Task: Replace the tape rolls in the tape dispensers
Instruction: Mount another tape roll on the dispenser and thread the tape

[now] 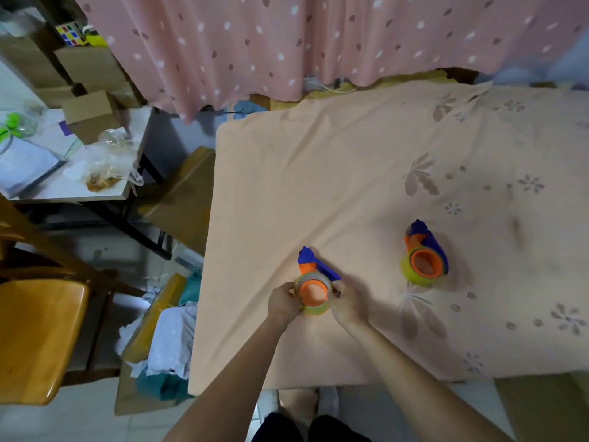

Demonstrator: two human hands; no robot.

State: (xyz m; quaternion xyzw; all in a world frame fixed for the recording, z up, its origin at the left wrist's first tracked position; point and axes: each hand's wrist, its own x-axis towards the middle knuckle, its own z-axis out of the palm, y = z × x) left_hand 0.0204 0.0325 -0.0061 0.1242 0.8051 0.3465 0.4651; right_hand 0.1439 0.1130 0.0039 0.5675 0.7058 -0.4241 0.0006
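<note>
Head view, lower centre of the frame: two bare forearms reach up from the bottom edge to a tape dispenser (314, 282) lying on the peach flowered cloth (350, 173) that covers the table. The left hand (283, 303) is curled round the left side of the tape roll (314, 309) seated on the dispenser's orange hub, and the right hand (345, 301) is wrapped round the right side, so both hands are closed on the same roll. The dispenser's blue body and orange neck point away toward the upper left.

The step in hand looks like working this roll on or off the hub; which of the two cannot be told. To do it well, the person would likely steady the body with one hand and move the roll straight along the hub's axis, keeping it square so it does not bind.

To the right, well apart, a second dispenser (424, 255) lies on the cloth with a yellow-green roll round its orange hub, untouched.

Nothing on the cloth crowds the hands. Off the table at left stand a wooden chair (38, 330) and a pile of fabric, then a cluttered side table (121, 194) in the upper left; a pink spotted curtain (287, 39) hangs across the top.
</note>
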